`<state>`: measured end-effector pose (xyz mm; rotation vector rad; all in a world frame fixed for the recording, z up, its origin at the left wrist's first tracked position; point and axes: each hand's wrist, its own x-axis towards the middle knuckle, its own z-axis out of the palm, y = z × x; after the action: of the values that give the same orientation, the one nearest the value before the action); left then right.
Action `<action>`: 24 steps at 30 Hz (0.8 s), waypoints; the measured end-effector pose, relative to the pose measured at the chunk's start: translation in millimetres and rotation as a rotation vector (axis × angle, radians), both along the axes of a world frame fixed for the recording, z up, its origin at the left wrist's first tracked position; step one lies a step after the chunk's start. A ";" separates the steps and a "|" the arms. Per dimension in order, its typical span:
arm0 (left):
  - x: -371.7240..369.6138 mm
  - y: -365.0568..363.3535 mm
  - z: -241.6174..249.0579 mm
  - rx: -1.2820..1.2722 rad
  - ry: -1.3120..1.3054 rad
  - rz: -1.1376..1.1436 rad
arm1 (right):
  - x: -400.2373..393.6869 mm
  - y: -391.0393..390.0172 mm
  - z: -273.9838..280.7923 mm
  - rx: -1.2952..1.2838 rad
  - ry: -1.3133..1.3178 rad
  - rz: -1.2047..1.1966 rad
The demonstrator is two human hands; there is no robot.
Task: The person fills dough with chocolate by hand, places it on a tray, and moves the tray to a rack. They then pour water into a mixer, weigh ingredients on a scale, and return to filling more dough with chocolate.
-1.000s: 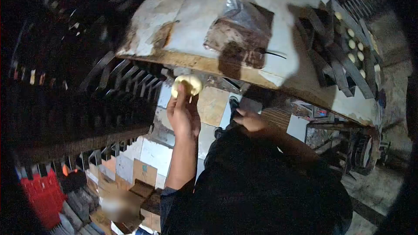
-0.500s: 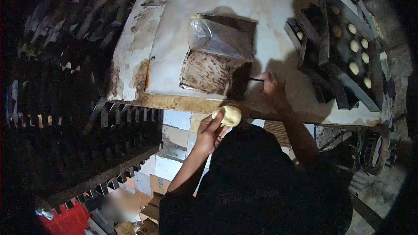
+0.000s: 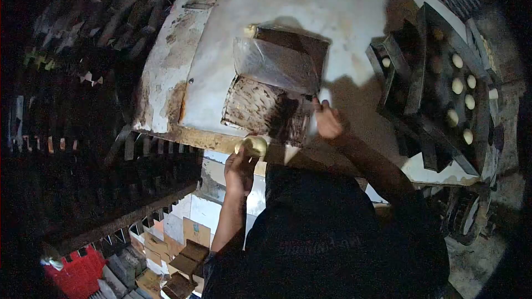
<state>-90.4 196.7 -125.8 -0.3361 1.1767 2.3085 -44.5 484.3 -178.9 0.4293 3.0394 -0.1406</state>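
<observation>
Pinches a piece of dough (image 3: 256, 144) in the left grip (image 3: 238, 174), with the thumb on the near side and the other fingers mostly hidden behind. Looks pale cream-yellow and smooth, rounded along the right side, with a shaded hollow near the thumb. Sits at the upper end of the left grip, just by the near edge of the surface (image 3: 202, 91); cannot tell whether touching that edge.

Holds the left forearm almost upright in view, with fingertips toward the surface. Stretches the right forearm over the surface on a slant from the lower right. Has the right grip (image 3: 328, 122) farther over the surface than the left grip, index finger pointed away, thumb slightly apart, fingertips at or just beside a small dark stick (image 3: 309, 97); cannot tell whether pinching it.

Shows, beyond the left grip and left of the right grip, a flat packet (image 3: 249, 99) smeared dark brown, with clear plastic (image 3: 257, 58) over the far part. Includes, well to the right of the right grip, dark trays (image 3: 418, 77) with pale balls (image 3: 457, 86) set apart inside.
</observation>
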 end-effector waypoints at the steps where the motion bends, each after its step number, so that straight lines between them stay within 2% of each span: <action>1: -2.8 5.6 4.4 -0.008 0.008 -0.009 | -4.2 2.1 -19.7 0.021 0.009 0.047; 5: -11.2 25.6 17.7 -0.017 0.020 -0.050 | -3.4 12.7 -46.0 0.052 -0.002 0.271; 8: -14.8 47.2 32.2 -0.007 0.001 -0.034 | -16.9 44.7 -57.2 -0.059 0.001 0.611; 10: -17.2 59.8 39.1 -0.002 -0.005 -0.029 | -30.2 62.4 -46.3 -0.446 -0.073 0.730; 11: -17.7 62.7 39.5 0.001 -0.005 -0.036 | -36.6 65.1 -14.5 -0.877 -0.151 0.622; 12: -17.5 63.2 39.3 0.005 -0.005 -0.044 | -33.5 62.7 -1.5 -1.001 -0.153 0.520; 14: -19.3 60.1 9.4 -0.061 -0.063 -0.051 | -23.2 53.4 18.8 -1.230 -0.159 0.316; 15: -19.2 56.8 -5.1 -0.093 -0.091 -0.051 | -16.2 44.2 30.2 -1.230 -0.139 0.172; 16: -18.9 64.8 5.8 -0.076 -0.156 -0.082 | -7.7 30.1 42.3 -1.228 -0.118 0.030; 18: -17.4 75.2 7.9 0.030 -0.183 -0.150 | -4.2 1.3 29.6 -0.986 0.366 0.070; 19: -17.8 76.3 8.4 0.083 -0.193 -0.191 | -8.0 -16.3 -1.4 -0.701 0.810 0.243; 20: -25.9 68.7 3.2 0.390 -0.248 -0.407 | -3.6 -20.3 -3.3 -0.552 0.892 0.328; 21: -23.7 70.4 -1.5 0.295 -0.279 -0.320 | 0.6 -24.3 -4.8 -0.393 0.980 0.399; 23: -20.0 86.0 19.6 0.108 -0.327 -0.146 | 21.9 -10.2 34.4 -0.429 0.494 0.369; 24: -20.4 80.5 6.4 0.107 -0.329 -0.101 | 28.3 -6.7 29.1 -0.389 0.446 0.341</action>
<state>-110.8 277.2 -119.4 -0.5775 0.8846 2.1189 -16.2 477.6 -149.8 -0.1752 3.3190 -0.8922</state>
